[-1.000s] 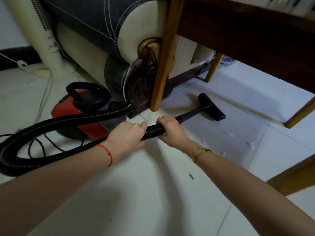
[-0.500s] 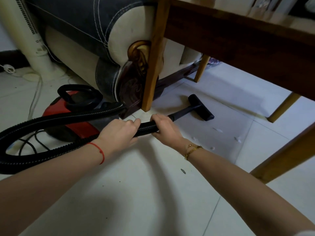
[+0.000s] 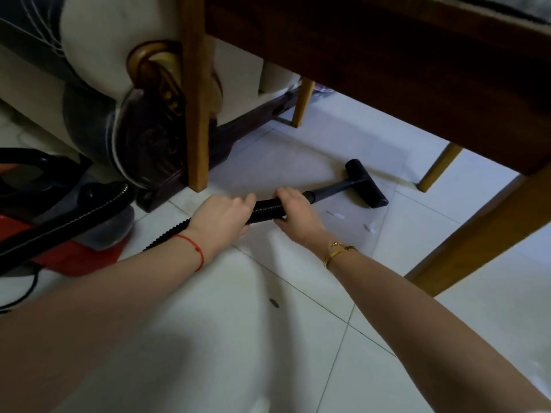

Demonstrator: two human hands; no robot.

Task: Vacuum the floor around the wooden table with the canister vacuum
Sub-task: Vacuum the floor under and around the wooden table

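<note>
Both hands gripping black ribbed hose (image 3: pixel 265 210), left hand (image 3: pixel 222 217) just behind right hand (image 3: pixel 293 214), w/ wand leading to floor nozzle (image 3: pixel 366 183) on tile under wooden table (image 3: pixel 372 52); red canister vacuum (image 3: pixel 56 222) at left, beside sofa (image 3: pixel 98 93).

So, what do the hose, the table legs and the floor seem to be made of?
Hose: probably flexible black plastic, matte, judging by its ribbed, corrugated surface.
Table legs: light wood with a smooth, satin finish; faint grain shows.
Floor: pale glazed tile, most likely ceramic; thin grout lines and a soft sheen.
</note>
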